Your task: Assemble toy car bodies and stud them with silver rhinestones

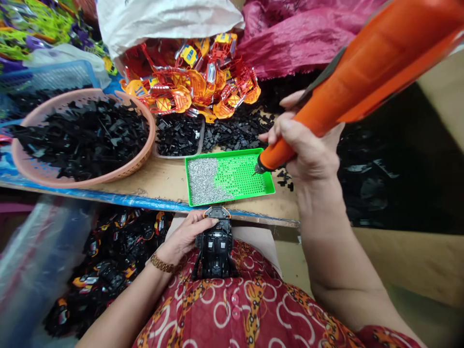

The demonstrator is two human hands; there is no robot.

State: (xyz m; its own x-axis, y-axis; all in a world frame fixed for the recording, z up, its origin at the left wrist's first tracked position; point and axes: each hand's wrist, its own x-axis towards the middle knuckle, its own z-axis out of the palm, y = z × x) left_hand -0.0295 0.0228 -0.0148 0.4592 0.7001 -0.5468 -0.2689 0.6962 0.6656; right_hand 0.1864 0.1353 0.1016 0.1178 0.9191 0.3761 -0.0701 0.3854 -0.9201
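My right hand [308, 145] is wrapped round an orange electric screwdriver [326, 96], its bit pointing down over the right part of a green perforated tray [273, 186]. Small silver screws [203, 181] are heaped in the tray's left part and thin out toward the middle. Close to my body, my left hand [186, 232] grips a black toy car chassis [215, 246] with an orange edge at its far end. The thumb lies across the chassis; the other fingers are partly hidden beneath it. Whether the bit carries a screw is too small to tell.
A pink basket [150, 140] of black plastic parts stands at left on the bench. Beside it is a clear box [177, 153] of small black pieces. Orange and red toy car bodies [195, 87] spill from a white sack [166, 21]. Assembled toys [112, 270] lie below the bench edge.
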